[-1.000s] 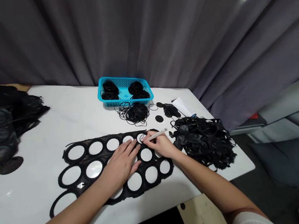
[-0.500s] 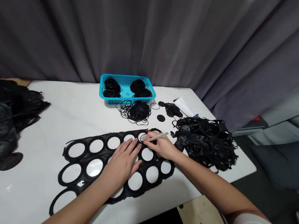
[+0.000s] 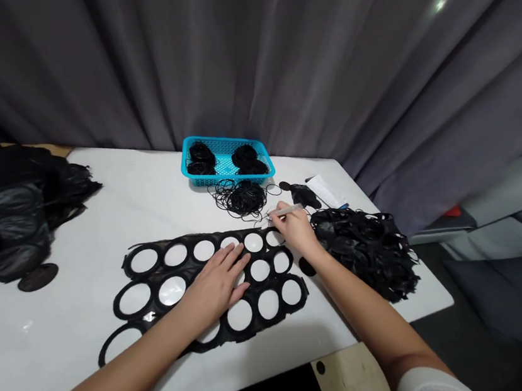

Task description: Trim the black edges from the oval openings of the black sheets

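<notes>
A black rubbery sheet [image 3: 255, 313] with rows of round holes lies on the white table. My left hand [image 3: 217, 280] rests flat on it, fingers spread. Just beyond the sheet's far right edge, my right hand [image 3: 293, 228] pinches a slim white pen-like tool [image 3: 290, 209]. A thin black strand [image 3: 259, 223] lies by the tool's tip; whether it is attached I cannot tell. Slightly farther off is a loose pile of thin black rings [image 3: 246, 197]. A black disc [image 3: 307, 266] is partly under my right wrist.
Behind the rings stands a blue basket [image 3: 225, 139] holding bundles of black rings. A heap of black scraps [image 3: 367, 252] sits at right, near white paper [image 3: 326, 191]. Stacked black sheets [image 3: 16, 213] lie at left, with a dark disc [image 3: 37, 277]. A grey curtain [image 3: 224, 54] hangs behind.
My right hand has moved off the sheet, away from me and to the right, with the tool. The left hand stays on the sheet. The view has shifted slightly.
</notes>
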`<move>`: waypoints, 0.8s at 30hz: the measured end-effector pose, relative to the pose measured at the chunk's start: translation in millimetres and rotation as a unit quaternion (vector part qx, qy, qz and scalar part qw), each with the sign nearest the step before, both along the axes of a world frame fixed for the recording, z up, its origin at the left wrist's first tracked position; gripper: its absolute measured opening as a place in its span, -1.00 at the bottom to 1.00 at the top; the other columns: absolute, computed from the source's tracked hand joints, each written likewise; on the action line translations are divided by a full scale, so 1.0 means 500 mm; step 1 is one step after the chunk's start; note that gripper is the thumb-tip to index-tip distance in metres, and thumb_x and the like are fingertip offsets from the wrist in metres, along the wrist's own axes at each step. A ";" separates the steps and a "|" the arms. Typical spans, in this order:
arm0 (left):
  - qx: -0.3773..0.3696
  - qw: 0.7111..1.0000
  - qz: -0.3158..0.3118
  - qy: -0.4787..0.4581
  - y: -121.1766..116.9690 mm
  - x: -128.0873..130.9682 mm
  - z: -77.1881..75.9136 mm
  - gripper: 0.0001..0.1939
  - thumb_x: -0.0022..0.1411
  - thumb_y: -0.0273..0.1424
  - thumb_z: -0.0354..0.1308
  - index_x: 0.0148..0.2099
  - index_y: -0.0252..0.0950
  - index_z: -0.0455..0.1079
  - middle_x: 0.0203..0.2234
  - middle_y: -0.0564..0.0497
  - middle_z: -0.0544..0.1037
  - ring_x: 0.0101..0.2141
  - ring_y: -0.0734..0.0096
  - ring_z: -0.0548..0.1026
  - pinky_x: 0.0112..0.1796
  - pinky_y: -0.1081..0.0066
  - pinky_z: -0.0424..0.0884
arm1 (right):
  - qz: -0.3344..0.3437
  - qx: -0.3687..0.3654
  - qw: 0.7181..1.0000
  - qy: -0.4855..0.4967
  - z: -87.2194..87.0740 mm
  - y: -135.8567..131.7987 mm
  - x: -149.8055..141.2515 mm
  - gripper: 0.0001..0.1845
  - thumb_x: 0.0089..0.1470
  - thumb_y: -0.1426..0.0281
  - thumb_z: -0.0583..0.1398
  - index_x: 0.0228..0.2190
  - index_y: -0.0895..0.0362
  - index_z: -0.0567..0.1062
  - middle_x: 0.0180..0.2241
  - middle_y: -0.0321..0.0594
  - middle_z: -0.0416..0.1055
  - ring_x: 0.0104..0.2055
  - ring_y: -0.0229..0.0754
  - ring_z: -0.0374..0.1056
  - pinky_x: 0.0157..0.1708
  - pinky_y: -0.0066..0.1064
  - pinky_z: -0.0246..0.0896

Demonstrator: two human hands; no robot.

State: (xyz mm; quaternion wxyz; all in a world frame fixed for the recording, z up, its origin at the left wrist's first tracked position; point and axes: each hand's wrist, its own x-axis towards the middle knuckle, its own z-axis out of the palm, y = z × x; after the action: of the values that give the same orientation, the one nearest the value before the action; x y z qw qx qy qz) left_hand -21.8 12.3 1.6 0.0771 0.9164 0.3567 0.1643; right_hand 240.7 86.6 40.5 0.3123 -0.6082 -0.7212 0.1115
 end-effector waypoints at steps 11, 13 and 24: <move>-0.022 0.999 -0.010 0.044 -0.011 -0.030 0.011 -0.45 0.45 -0.18 0.06 0.38 -0.28 0.21 0.37 -0.21 0.21 0.36 0.00 0.16 0.26 0.02 0.22 | -0.148 -0.015 0.989 -0.011 0.022 0.050 0.077 -0.82 0.07 0.37 0.15 -0.54 0.05 0.28 -0.49 -0.15 0.46 -0.40 -0.09 0.35 -0.29 -0.31 0.16; -0.011 0.999 -0.011 0.038 -0.015 -0.032 0.011 -0.44 0.45 -0.19 0.06 0.39 -0.28 0.19 0.37 -0.21 0.21 0.36 0.01 0.16 0.26 0.02 0.24 | -0.148 -0.011 0.989 0.012 0.029 0.043 0.068 -0.79 0.07 0.37 0.17 -0.55 0.05 0.27 -0.51 -0.19 0.45 -0.42 -0.12 0.34 -0.30 -0.32 0.15; 0.050 0.998 0.049 -0.005 -0.051 -0.076 -0.017 -0.48 0.46 -0.16 0.04 0.32 -0.33 0.27 0.34 -0.27 0.26 0.31 0.00 0.25 0.27 0.00 0.24 | 0.171 -0.174 0.954 0.177 -0.023 -0.079 -0.136 -0.82 0.16 0.28 0.22 -0.44 0.08 0.43 -0.32 -0.26 0.58 -0.27 -0.16 0.45 -0.23 -0.36 0.28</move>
State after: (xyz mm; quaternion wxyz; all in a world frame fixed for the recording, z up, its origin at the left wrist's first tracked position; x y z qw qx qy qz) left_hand -59.8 -12.9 -6.9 0.0252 0.8996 0.3922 0.1901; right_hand 172.7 47.2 29.1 0.3005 -0.4911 -0.7173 0.3924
